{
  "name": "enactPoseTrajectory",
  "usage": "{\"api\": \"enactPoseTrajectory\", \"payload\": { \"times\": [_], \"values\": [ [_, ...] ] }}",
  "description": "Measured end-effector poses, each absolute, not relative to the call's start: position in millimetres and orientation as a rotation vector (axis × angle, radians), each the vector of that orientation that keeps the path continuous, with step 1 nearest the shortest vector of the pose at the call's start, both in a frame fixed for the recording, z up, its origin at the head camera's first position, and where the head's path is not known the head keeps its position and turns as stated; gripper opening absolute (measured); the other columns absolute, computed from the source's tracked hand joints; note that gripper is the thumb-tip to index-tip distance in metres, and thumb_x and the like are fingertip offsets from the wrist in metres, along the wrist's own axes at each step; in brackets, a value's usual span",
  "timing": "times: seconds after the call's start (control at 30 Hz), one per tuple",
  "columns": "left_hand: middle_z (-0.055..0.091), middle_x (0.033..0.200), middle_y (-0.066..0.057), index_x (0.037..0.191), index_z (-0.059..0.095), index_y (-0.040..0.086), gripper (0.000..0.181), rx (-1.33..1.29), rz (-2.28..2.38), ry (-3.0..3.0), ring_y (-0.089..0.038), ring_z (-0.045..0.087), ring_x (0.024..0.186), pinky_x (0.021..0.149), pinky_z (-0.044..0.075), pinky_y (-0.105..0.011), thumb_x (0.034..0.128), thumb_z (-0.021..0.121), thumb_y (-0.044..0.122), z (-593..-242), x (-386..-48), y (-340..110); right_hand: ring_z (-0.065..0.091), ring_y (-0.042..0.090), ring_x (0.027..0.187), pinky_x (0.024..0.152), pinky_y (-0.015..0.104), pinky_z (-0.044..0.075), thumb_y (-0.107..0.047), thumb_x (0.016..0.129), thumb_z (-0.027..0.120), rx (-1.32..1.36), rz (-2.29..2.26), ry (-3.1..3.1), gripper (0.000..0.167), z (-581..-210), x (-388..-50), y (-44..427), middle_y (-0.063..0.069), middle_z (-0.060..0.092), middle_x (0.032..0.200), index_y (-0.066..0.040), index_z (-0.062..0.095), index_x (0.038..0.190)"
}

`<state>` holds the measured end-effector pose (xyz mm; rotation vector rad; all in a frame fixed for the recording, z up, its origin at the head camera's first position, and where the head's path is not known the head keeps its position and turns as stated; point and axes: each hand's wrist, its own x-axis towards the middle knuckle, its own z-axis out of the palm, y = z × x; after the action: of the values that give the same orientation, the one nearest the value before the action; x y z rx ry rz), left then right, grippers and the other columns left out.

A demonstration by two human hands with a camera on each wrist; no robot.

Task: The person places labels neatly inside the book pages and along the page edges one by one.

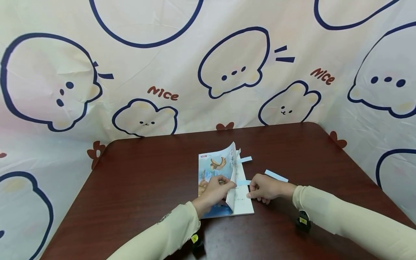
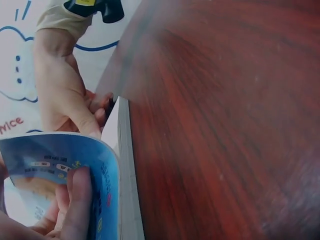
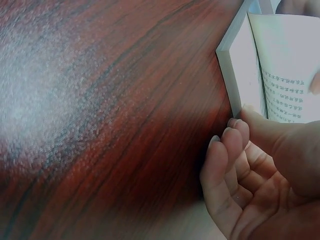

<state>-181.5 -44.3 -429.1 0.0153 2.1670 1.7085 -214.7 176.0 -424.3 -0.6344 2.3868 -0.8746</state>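
Note:
A paperback book with a blue illustrated cover [image 1: 210, 164] lies on the table, its front cover and some pages lifted. My left hand [image 1: 215, 189] grips this raised part, thumb and fingers curled round it, seen also in the left wrist view on the blue cover [image 2: 107, 185]. At the book's right edge is my right hand [image 1: 267, 187]. In the right wrist view its thumb [image 3: 265, 127] lies on the page edge, with curled fingers [image 3: 225, 150] against the side. A pale blue paper strip [image 1: 243, 182] lies across the exposed page, its outer end reaching my right hand.
A second pale blue strip [image 1: 245, 159] sticks out from the book's upper right. Another strip [image 1: 276, 175] lies on the dark wooden table [image 1: 146, 180], just beyond my right hand. A cloth backdrop with cartoon drawings [image 1: 188, 115] stands behind the table.

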Motion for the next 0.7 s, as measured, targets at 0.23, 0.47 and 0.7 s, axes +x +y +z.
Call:
{"api": "enactPoseTrajectory", "payload": {
  "times": [0.23, 0.47, 0.7],
  "values": [
    [0.058, 0.072, -0.003, 0.097, 0.062, 0.009, 0.028, 0.052, 1.581, 2.239, -0.017, 0.056, 0.048, 0.050, 0.056, -0.032, 0.0920, 0.065, 0.037, -426.1, -185.2, -38.1, 0.050, 0.007, 0.042, 0.043, 0.023, 0.047, -0.014, 0.094, 0.071, -0.663, -0.913, 2.361, 0.032, -422.6, -214.4, 176.3, 0.000, 0.054, 0.053, 0.000, 0.064, 0.067],
    [0.060, 0.061, -0.005, 0.087, 0.050, 0.010, 0.030, 0.064, 1.419, 2.312, -0.017, 0.059, 0.044, 0.042, 0.051, -0.030, 0.0929, 0.063, 0.036, -422.7, -188.6, -29.0, 0.050, 0.006, 0.042, 0.043, 0.023, 0.048, -0.016, 0.094, 0.071, -0.659, -0.914, 2.373, 0.031, -424.3, -215.4, 175.1, -0.001, 0.055, 0.054, -0.001, 0.064, 0.068],
    [0.062, 0.054, -0.007, 0.064, 0.049, 0.012, 0.038, 0.113, 1.302, 2.347, -0.017, 0.059, 0.041, 0.041, 0.052, -0.032, 0.0916, 0.063, 0.035, -421.7, -194.4, -22.8, 0.051, 0.009, 0.047, 0.046, 0.023, 0.048, -0.018, 0.096, 0.069, -0.678, -0.926, 2.357, 0.031, -426.5, -214.4, 179.6, -0.002, 0.054, 0.056, -0.002, 0.064, 0.070]
  ]
}}
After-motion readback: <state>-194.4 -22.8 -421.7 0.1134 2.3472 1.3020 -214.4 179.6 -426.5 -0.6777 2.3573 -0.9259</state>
